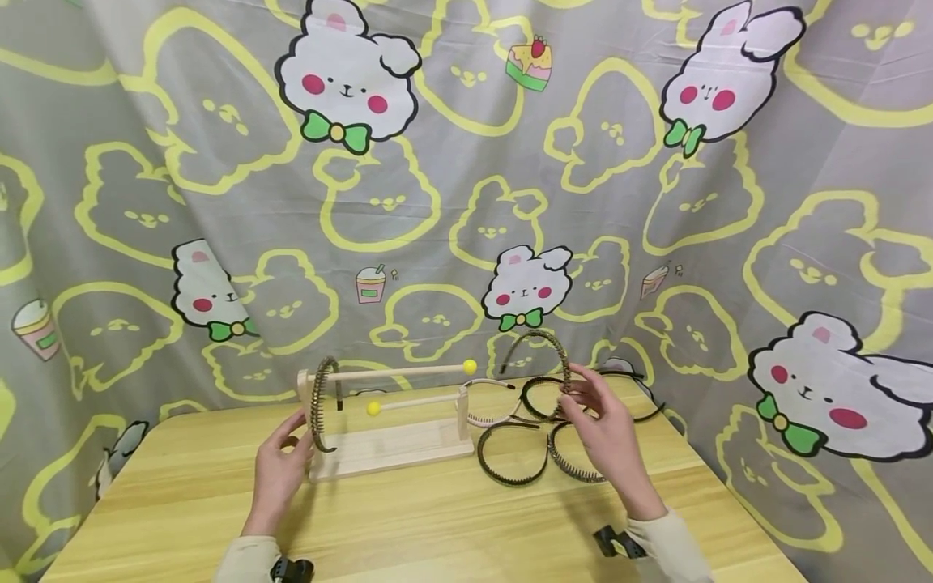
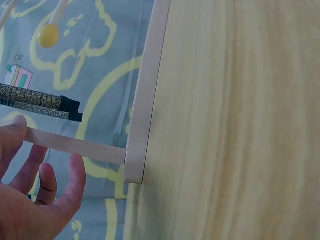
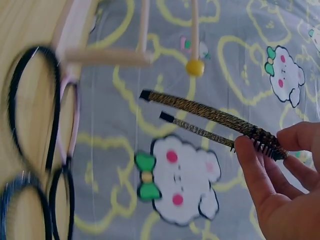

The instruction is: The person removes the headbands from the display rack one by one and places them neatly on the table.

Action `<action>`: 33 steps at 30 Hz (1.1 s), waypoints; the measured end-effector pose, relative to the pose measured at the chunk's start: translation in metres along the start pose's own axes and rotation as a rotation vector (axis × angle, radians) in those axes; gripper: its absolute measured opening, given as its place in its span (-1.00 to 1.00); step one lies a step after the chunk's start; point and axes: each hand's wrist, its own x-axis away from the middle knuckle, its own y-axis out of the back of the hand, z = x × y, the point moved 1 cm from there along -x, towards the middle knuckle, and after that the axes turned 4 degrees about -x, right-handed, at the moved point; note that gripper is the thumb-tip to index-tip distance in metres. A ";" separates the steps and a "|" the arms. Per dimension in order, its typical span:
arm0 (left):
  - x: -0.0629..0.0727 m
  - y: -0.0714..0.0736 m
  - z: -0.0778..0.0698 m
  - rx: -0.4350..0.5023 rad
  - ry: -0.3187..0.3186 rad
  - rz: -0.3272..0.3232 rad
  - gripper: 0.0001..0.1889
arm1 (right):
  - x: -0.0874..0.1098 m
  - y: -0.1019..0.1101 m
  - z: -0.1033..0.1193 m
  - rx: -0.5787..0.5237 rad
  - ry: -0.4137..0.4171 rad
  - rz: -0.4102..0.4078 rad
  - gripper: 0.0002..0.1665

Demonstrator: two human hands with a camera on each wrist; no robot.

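Observation:
A wooden stand (image 1: 397,448) with two rods tipped by yellow balls sits on the table. My left hand (image 1: 280,461) grips its left upright (image 2: 85,147), thumb on one side and fingers on the other. A brown glittery headband (image 1: 317,405) hangs over the upper rod, close to that upright. To the stand's right, my right hand (image 1: 608,433) holds another brown glittery headband (image 3: 200,107) up above the table, pinched between thumb and fingers at its toothed middle. Its two black-tipped ends point toward the stand.
Right of the stand lie several headbands, among them a black one (image 1: 513,482), a pale pink one (image 1: 477,421) and a dark toothed one (image 1: 572,467). A grey patterned curtain (image 1: 430,202) hangs behind the wooden table (image 1: 408,526).

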 end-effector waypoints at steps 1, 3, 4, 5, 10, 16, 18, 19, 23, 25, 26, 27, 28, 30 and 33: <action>0.000 -0.001 0.000 -0.001 -0.001 -0.003 -0.54 | 0.003 0.007 -0.002 0.064 0.028 0.002 -0.42; 0.000 -0.002 0.000 -0.003 -0.002 -0.006 -0.54 | 0.009 0.019 -0.007 0.185 0.085 0.005 -0.43; 0.000 -0.002 0.000 -0.005 -0.003 -0.009 -0.54 | 0.012 0.023 -0.010 0.237 0.114 0.010 -0.43; 0.000 -0.001 0.000 -0.005 -0.003 -0.011 -0.54 | 0.015 0.027 -0.013 0.286 0.145 0.016 -0.42; 0.000 0.000 0.000 -0.006 -0.001 -0.014 -0.54 | 0.026 0.045 -0.032 0.481 0.293 0.028 -0.33; 0.000 -0.002 -0.001 -0.007 -0.022 -0.013 -0.56 | 0.031 0.070 -0.056 0.727 0.505 0.011 -0.31; 0.000 -0.002 -0.001 -0.006 -0.029 -0.016 -0.57 | 0.033 0.078 -0.062 0.801 0.538 0.017 -0.33; 0.000 -0.003 -0.001 -0.005 -0.031 -0.019 -0.57 | 0.034 0.082 -0.065 0.830 0.541 0.024 -0.33; -0.002 -0.003 -0.001 -0.003 -0.037 -0.027 -0.57 | 0.036 0.098 -0.078 0.897 0.514 0.067 -0.29; -0.002 -0.003 0.000 -0.002 -0.038 -0.028 -0.57 | 0.036 0.105 -0.086 0.912 0.504 0.092 -0.26; -0.002 -0.003 0.000 -0.002 -0.036 -0.027 -0.57 | 0.037 0.108 -0.091 0.917 0.500 0.101 -0.25; -0.002 -0.003 0.000 -0.001 -0.035 -0.026 -0.57 | 0.037 0.110 -0.096 0.922 0.499 0.107 -0.26; -0.002 -0.003 0.000 0.000 -0.033 -0.027 -0.57 | 0.037 0.113 -0.100 0.926 0.496 0.113 -0.26; -0.002 -0.003 0.000 0.002 -0.027 -0.026 -0.57 | 0.038 0.116 -0.108 0.935 0.481 0.125 -0.31; -0.001 -0.003 0.000 -0.003 -0.022 -0.021 -0.57 | 0.041 0.120 -0.117 0.948 0.428 0.153 -0.38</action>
